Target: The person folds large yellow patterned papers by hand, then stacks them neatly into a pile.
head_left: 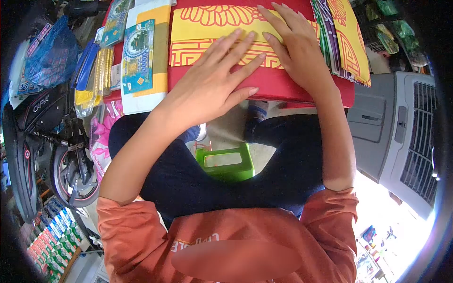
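A yellow paper sheet with red flower and lattice patterns lies on a red tabletop; it looks folded over. My left hand rests flat with fingers spread across its lower middle, the thumb over the red surface. Further right, my right hand also lies flat on the sheet, fingers stretched toward its far edge. Neither hand grips anything. Part of the lattice pattern is hidden beneath my fingers.
To the left are stacked paper packs with blue printed notes and plastic-wrapped bundles. More yellow patterned papers stand at the right. A green stool sits below, a motorbike at left, a grey air cooler at right.
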{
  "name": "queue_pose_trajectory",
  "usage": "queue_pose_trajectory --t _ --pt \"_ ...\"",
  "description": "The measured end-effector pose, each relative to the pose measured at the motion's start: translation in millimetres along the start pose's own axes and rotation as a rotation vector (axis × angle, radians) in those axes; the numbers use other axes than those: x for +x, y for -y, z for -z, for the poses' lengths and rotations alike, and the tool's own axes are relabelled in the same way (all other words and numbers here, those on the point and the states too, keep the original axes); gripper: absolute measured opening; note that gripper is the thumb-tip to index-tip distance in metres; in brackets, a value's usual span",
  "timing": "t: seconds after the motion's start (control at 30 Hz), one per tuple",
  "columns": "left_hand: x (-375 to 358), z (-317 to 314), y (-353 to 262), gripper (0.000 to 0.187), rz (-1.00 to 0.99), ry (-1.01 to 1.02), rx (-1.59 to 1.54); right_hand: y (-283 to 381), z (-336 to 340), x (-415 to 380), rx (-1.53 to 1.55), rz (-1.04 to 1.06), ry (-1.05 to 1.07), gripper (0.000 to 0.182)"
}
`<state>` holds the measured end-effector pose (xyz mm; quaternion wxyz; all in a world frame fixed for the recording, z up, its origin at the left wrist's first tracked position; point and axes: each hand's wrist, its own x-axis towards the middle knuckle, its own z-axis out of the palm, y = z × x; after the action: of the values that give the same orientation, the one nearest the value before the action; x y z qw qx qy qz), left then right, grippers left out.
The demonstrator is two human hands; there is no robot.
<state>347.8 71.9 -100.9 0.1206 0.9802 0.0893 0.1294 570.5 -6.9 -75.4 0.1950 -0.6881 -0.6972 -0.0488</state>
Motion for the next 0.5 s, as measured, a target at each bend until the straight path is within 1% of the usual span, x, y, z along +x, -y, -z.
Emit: queue_pose_trajectory --t 0.3,0.5 --pt "-0.5 0.6 -1.0 0.062 0.035 0.004 0.02 -4.9 -5.8 -2.5 -0.014 0.002 -0.003 0.057" --pt "-0.9 -0.1 -0.1 0.062 0.036 -0.004 0.021 -2.6 -1.1 -1.8 0.017 -0.02 0.051 0.058"
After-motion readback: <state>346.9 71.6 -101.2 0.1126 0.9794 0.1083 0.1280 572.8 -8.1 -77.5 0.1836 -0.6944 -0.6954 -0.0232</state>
